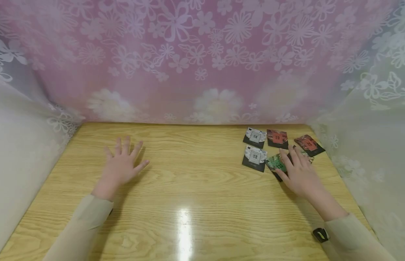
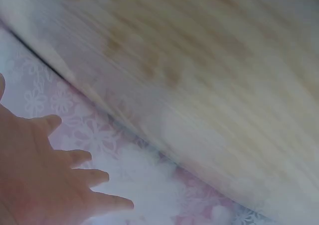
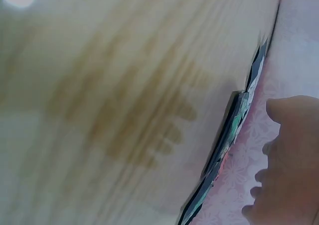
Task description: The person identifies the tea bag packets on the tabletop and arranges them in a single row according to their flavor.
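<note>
My left hand [image 1: 122, 168] hovers over the left part of the table, its fingers spread apart and holding nothing. My right hand [image 1: 300, 175], fingers likewise extended, is above the green-and-black flat square packets [image 1: 276, 162] on the right and partly hides them. In the right wrist view a gap shows between that hand [image 3: 291, 158] and the packets [image 3: 234, 123]. Close by lie two white-and-black packets [image 1: 255, 158], one behind the other. A red-and-black packet [image 1: 277, 138] lies behind the fingers, and another red packet [image 1: 308, 144] lies tilted at the far right.
The wood-grain table [image 1: 189, 174] ends at a pink flowered curtain [image 1: 202, 72] at the back. White lace cloth [image 1: 378, 152] hangs along the sides. A small black device [image 1: 321, 235] sits at the right wrist.
</note>
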Demonstrator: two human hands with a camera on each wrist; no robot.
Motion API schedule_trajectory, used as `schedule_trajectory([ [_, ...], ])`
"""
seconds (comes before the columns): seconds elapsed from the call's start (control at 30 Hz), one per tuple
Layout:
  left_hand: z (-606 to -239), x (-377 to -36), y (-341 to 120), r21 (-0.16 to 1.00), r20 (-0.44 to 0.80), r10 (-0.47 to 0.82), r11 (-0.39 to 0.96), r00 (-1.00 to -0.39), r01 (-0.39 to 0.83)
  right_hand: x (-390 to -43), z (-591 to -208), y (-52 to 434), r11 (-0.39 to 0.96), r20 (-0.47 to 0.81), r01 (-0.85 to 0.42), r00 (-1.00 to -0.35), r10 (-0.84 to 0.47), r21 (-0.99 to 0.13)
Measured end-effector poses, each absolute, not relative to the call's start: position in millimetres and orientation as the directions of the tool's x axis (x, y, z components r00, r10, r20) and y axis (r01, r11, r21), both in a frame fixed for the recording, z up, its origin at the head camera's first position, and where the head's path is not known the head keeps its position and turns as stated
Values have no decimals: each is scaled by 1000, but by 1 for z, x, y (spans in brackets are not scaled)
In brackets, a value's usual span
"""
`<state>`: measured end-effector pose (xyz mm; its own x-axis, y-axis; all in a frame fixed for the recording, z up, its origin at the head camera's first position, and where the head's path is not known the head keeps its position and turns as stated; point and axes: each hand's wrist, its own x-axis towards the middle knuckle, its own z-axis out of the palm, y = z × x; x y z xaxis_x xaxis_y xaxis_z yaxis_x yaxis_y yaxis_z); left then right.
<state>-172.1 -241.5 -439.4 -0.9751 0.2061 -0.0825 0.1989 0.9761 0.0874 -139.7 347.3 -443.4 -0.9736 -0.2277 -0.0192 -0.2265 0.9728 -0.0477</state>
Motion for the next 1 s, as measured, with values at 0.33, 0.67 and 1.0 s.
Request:
schedule_trajectory([
  [0.33,-447,-184,-218,46,-57,301,953,-952,299,-131,-446,346,942,-39,-335,-941,-336,-32],
  [0.67,-450,-197,-176,71,-40,412,910,-910,409,-130,-452,346,915,-17,-400,-916,-401,-55],
  [1.0,-449,-206,-120,58,-30,548,836,-836,546,-130,-451,346,919,-88,-380,-917,-389,-102],
])
